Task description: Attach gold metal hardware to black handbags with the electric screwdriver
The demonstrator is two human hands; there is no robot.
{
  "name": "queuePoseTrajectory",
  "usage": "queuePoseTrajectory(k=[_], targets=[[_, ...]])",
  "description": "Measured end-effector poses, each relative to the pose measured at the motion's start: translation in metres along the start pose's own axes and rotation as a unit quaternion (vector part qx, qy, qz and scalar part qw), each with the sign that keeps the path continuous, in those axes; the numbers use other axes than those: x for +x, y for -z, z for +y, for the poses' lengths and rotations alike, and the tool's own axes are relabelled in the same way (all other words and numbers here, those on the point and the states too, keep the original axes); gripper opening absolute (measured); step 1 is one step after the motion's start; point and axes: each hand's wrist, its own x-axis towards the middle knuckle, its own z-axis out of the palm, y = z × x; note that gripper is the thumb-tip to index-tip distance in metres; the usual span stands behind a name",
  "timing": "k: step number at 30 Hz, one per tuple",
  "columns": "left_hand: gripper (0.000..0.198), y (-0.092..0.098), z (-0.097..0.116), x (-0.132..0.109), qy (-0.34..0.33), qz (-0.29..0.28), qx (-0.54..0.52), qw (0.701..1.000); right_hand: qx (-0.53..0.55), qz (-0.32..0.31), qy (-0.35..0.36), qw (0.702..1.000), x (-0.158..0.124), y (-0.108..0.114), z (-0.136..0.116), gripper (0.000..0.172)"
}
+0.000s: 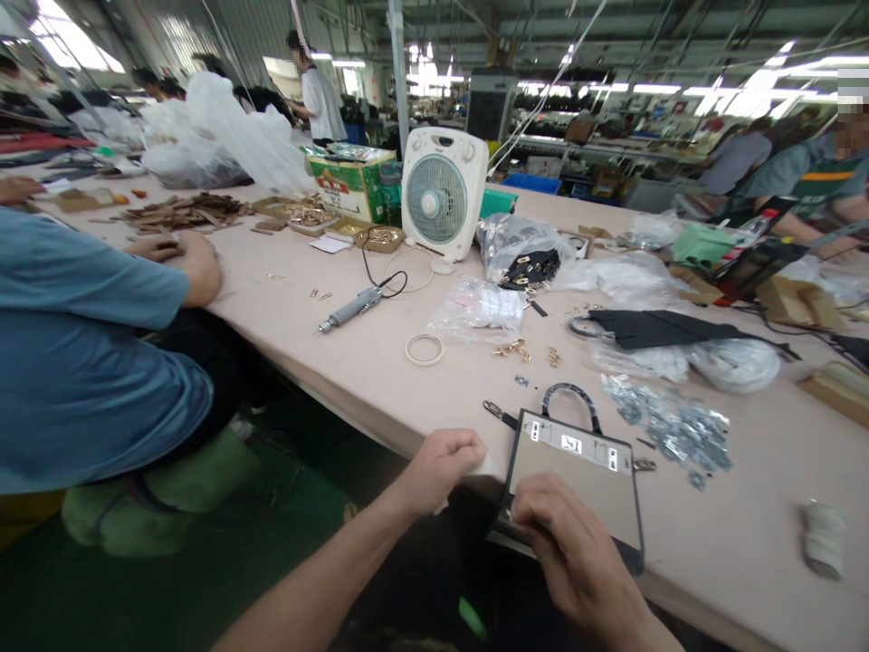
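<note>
A small flat handbag (577,475) with a grey front, black edging and a curved black handle lies at the near edge of the long beige table (353,353). My right hand (577,552) rests on its near lower corner with the fingers curled onto the edge. My left hand (441,466) is closed into a loose fist at the table's edge, just left of the bag; nothing shows in it. Small metal fittings sit along the bag's top.
A pile of silvery plastic packets (669,421) lies right of the bag, with a roll (823,536) further right. An electric screwdriver (353,310), a tape ring (424,349), brass fittings (516,349), plastic bags and a white fan (443,192) lie beyond. A person in blue (81,353) sits at left.
</note>
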Motion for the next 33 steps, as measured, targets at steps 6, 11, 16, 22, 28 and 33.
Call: queuePoseTrajectory(k=[6, 11, 16, 22, 28, 33], targets=[[0.04, 0.008, -0.014, 0.001, 0.083, -0.032, 0.015, 0.996, -0.02, 0.103, -0.145, 0.984, -0.034, 0.079, 0.039, 0.009], [0.049, -0.009, -0.022, 0.01, 0.092, -0.082, 0.041, 0.992, -0.075, 0.153, -0.281, 0.944, -0.045, 0.135, 0.104, 0.036], [0.05, -0.023, -0.024, 0.013, 0.093, -0.111, 0.046, 0.988, -0.042, 0.092, -0.323, 0.941, -0.045, 0.136, 0.134, 0.042], [0.047, -0.024, -0.027, 0.011, 0.094, -0.111, 0.04, 0.989, -0.051, 0.071, -0.322, 0.943, -0.038, 0.135, 0.134, 0.04], [0.043, -0.028, -0.03, 0.009, 0.085, -0.115, 0.035, 0.989, -0.059, 0.029, -0.272, 0.96, -0.012, 0.12, 0.115, 0.032], [0.04, -0.024, -0.034, 0.008, 0.049, -0.095, 0.046, 0.993, -0.009, 0.023, -0.286, 0.958, -0.001, 0.102, 0.108, 0.03]])
